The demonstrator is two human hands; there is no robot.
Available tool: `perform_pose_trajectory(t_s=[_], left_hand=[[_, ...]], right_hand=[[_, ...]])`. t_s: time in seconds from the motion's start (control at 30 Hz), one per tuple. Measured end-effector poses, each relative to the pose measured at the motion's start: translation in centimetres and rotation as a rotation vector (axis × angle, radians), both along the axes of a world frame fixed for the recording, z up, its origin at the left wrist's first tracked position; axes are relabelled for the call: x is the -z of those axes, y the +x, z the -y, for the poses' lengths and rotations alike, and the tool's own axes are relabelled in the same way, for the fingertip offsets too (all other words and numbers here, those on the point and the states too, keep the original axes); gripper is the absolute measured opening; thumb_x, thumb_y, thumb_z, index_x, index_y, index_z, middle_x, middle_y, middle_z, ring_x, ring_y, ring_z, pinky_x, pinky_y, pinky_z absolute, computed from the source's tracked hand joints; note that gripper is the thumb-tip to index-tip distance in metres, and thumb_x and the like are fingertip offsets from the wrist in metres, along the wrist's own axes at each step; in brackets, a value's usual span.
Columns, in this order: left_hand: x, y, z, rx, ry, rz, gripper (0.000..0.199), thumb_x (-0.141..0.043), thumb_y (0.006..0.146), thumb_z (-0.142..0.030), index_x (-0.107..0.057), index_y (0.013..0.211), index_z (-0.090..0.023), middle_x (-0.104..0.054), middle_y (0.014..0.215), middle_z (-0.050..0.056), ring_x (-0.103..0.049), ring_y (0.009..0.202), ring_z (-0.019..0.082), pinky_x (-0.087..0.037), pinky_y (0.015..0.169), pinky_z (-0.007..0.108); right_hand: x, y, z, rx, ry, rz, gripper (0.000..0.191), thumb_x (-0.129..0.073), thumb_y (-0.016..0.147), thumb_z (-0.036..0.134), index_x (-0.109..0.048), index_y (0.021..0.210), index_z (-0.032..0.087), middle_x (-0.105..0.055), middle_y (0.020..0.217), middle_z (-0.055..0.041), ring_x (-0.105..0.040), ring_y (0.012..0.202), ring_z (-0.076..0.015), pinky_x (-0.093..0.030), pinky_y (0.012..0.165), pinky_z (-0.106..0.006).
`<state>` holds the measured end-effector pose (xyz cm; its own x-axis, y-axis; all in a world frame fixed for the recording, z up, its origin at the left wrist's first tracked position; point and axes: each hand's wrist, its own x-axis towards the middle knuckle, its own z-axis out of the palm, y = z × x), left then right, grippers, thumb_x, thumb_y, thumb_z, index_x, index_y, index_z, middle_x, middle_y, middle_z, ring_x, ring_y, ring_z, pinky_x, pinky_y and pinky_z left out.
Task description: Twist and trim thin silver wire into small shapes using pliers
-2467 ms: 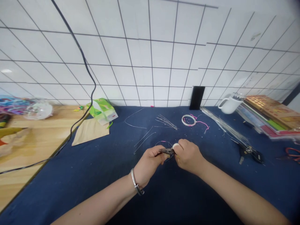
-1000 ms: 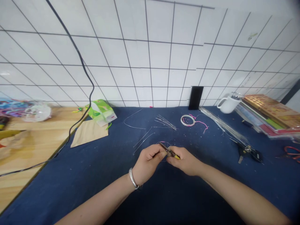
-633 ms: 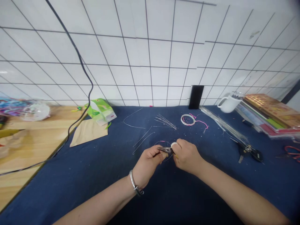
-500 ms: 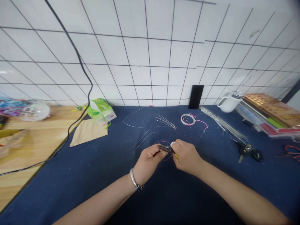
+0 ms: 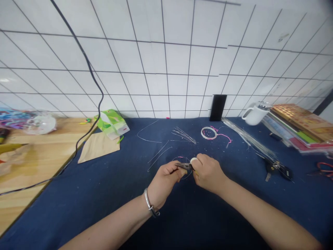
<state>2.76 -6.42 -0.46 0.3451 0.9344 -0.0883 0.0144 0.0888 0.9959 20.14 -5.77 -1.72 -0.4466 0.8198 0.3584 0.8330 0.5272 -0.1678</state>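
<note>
My right hand is closed round the handles of pliers, whose dark jaws point left. The fingers of my left hand pinch a thin wire loop at the tips of the jaws. Several small pink beads sit on the far side of that loop. Behind the hands lie several cut wires and bent wire pieces. A round white dish holds small pink beads, with a pink strand trailing from it to the right.
On the right are a long wire bundle, dark-handled cutters, red-handled scissors, a white mug and stacked books. A black block stands at the wall. Left are brown paper, a green packet and a cable.
My right hand has turned slightly with the pliers and shifted a little to the right. My left hand keeps its pinch in nearly the same spot.
</note>
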Motion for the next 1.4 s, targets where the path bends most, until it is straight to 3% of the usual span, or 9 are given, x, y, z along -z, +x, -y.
perform_pose_trajectory(t_s=[0.13,0.33,0.43,0.7,0.8,1.07,1.13,1.3,1.4], left_hand=[[0.0,-0.1,-0.1,0.006,0.064,-0.027,0.010,-0.050,0.079,-0.017,-0.056,0.071,-0.014,-0.040,0.059,-0.004,-0.033,0.055,0.007,-0.030,0.053,0.019],[-0.3,-1.1,-0.6,0.097,0.323,-0.146,0.018,-0.048,0.083,-0.022,-0.058,0.070,-0.014,-0.052,0.069,0.000,-0.045,0.066,0.011,-0.037,0.065,0.024],[-0.5,-1.2,-0.6,0.096,0.346,-0.158,0.019,-0.047,0.083,-0.021,-0.059,0.070,-0.014,-0.052,0.068,0.000,-0.046,0.066,0.011,-0.037,0.066,0.024],[0.1,-0.2,-0.2,-0.023,0.010,-0.052,0.012,-0.052,0.078,-0.019,-0.056,0.068,-0.014,-0.039,0.055,-0.005,-0.032,0.051,0.007,-0.029,0.050,0.019],[0.0,-0.1,-0.2,-0.023,0.048,-0.055,0.013,-0.052,0.078,-0.020,-0.057,0.068,-0.014,-0.041,0.056,-0.004,-0.034,0.053,0.007,-0.031,0.051,0.020],[0.0,-1.0,-0.9,0.077,0.253,-0.094,0.017,-0.048,0.082,-0.021,-0.061,0.073,-0.014,-0.056,0.071,0.001,-0.048,0.067,0.011,-0.039,0.065,0.023],[0.1,-0.9,-0.8,0.068,0.234,-0.089,0.016,-0.049,0.081,-0.021,-0.060,0.071,-0.014,-0.054,0.070,0.001,-0.046,0.066,0.011,-0.038,0.064,0.023],[-0.1,-0.2,-0.2,0.011,0.043,-0.008,0.012,-0.052,0.078,-0.019,-0.057,0.069,-0.014,-0.041,0.057,-0.004,-0.033,0.053,0.007,-0.031,0.051,0.019],[-0.3,0.1,0.0,0.020,-0.010,0.022,0.010,-0.052,0.077,-0.018,-0.056,0.068,-0.014,-0.039,0.055,-0.005,-0.031,0.051,0.007,-0.029,0.049,0.019]], right_hand=[[0.0,0.0,0.0,-0.008,-0.017,-0.039,0.007,-0.042,0.079,0.017,-0.048,0.076,0.017,-0.046,0.072,-0.0035,-0.040,0.067,-0.0150,-0.029,0.057,-0.027],[-0.9,-0.7,0.6,-0.255,-1.035,-0.734,0.019,-0.046,0.082,0.035,-0.036,0.075,0.020,-0.033,0.061,0.0059,-0.031,0.049,-0.0067,-0.027,0.046,-0.020],[-0.6,-0.8,0.7,-0.305,-1.235,-0.857,0.022,-0.044,0.082,0.038,-0.032,0.075,0.022,-0.028,0.059,0.0073,-0.024,0.045,-0.0059,-0.022,0.041,-0.018],[0.2,-0.2,-0.3,-0.009,-0.058,-0.026,0.004,-0.044,0.075,0.014,-0.047,0.075,0.017,-0.046,0.073,-0.0031,-0.041,0.067,-0.0147,-0.031,0.058,-0.026],[0.1,-0.2,-0.2,-0.024,-0.084,-0.055,0.003,-0.044,0.076,0.016,-0.047,0.075,0.017,-0.046,0.073,-0.0029,-0.042,0.067,-0.0144,-0.032,0.059,-0.026],[0.0,-1.3,0.3,-0.266,-1.071,-0.791,0.016,-0.042,0.084,0.034,-0.038,0.080,0.020,-0.030,0.059,0.0066,-0.029,0.045,-0.0064,-0.028,0.042,-0.019],[0.1,-1.1,0.2,-0.265,-0.964,-0.700,0.015,-0.041,0.084,0.033,-0.038,0.079,0.019,-0.032,0.060,0.0059,-0.031,0.047,-0.0069,-0.028,0.043,-0.020],[0.3,0.2,-0.3,-0.028,-0.060,-0.084,0.007,-0.043,0.078,0.017,-0.047,0.072,0.017,-0.044,0.070,-0.0023,-0.039,0.064,-0.0143,-0.028,0.056,-0.026],[0.4,0.5,-0.4,-0.007,0.111,0.013,0.010,-0.042,0.079,0.017,-0.049,0.072,0.017,-0.044,0.068,-0.0034,-0.039,0.066,-0.0159,-0.028,0.056,-0.028]])
